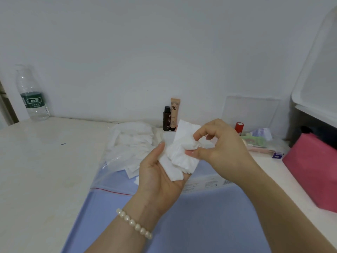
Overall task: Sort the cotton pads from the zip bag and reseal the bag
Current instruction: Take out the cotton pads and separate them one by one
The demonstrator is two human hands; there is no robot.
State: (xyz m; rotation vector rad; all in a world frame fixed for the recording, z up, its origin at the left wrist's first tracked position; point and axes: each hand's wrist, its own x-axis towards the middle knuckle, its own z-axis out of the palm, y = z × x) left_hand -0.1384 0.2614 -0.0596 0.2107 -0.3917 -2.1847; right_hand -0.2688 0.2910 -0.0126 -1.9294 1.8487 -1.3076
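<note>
The left hand, with a white pearl bracelet on the wrist, is turned palm up and carries a small stack of thin white square cotton pads. The right hand pinches the crumpled top pad between thumb and fingers. Behind the hands, a clear plastic zip bag with a red seal line lies on the cream table, partly over a pale blue sheet, with more white pads inside. At the wall stand a small dark bottle and a beige tube marked BB, touching. A clear water bottle with a green label stands far left.
</note>
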